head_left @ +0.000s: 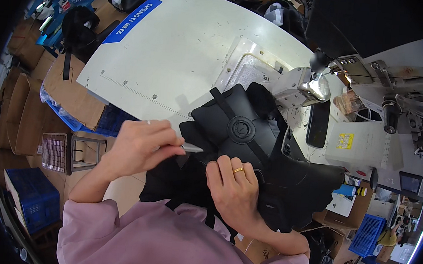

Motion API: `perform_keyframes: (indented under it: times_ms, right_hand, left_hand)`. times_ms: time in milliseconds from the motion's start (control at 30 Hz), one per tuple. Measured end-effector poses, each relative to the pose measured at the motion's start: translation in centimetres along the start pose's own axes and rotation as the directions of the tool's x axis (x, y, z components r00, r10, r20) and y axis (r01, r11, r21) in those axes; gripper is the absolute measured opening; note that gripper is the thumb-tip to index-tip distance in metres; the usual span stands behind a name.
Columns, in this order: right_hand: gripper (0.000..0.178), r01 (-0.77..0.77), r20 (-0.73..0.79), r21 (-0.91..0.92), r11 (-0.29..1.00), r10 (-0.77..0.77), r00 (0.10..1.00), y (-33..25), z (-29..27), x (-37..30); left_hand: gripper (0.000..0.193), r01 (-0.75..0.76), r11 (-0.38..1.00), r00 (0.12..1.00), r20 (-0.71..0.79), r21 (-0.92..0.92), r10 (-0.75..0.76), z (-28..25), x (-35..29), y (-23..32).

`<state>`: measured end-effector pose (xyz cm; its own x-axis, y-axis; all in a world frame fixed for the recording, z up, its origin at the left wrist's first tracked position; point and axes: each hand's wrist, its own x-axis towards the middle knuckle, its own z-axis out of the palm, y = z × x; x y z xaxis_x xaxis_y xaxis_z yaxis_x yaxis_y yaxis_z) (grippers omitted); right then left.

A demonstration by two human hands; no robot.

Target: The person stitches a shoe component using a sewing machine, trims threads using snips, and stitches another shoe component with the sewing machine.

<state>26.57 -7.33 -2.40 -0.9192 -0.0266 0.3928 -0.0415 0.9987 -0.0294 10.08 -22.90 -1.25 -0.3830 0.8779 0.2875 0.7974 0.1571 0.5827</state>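
Black leather-look piece (pixel 264 130) is bunched at the worktable's near edge, in front of the sewing machine, some of it hanging toward the lap. L hand (pixel 144 146) grasps a pointed silver tool (pixel 192 148), tip right by the piece; R hand (pixel 234 187) has its fingers curled on the near edge, seemingly gripping it — thumb's hidden, tho. I'd say it's a bit of close handwork on that edge, prob. trimming or picking; next move calls for a steady R hand and a careful tip, so the surface isn't nicked.

Count, going outward: 1 piece, 1 round medallion (pixel 241 129) on it, 1 tool, 1 white worktable (pixel 163 55), 1 sewing machine (pixel 298 86), 1 black phone (pixel 318 124), 1 stool (pixel 55 151) — and blue crates (pixel 367 234), at least 3, exact no. unclear.
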Motion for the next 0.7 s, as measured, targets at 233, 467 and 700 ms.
perform_keyframes:
  times_ms: [233,467,700]
  right_hand:
    - [0.011,-0.008,0.006,-0.008,1.0,0.008,1.0,0.2,0.1,-0.1]
    - [0.011,-0.007,0.041,0.001,1.0,0.007,0.999,-0.2,-0.3,-0.3]
    - [0.014,-0.039,0.042,0.056,0.998,0.037,0.998,0.3,-0.3,-0.5]
  left_hand:
    - [0.019,0.088,0.996,0.994,0.067,0.0,-0.087,-1.6,-0.1,-0.2]
    - [0.019,0.062,0.998,0.986,0.16,-0.029,-0.056,-1.2,0.5,0.2]
    - [0.015,0.092,0.995,0.995,-0.038,-0.039,-0.094,-1.7,-0.7,-0.8]
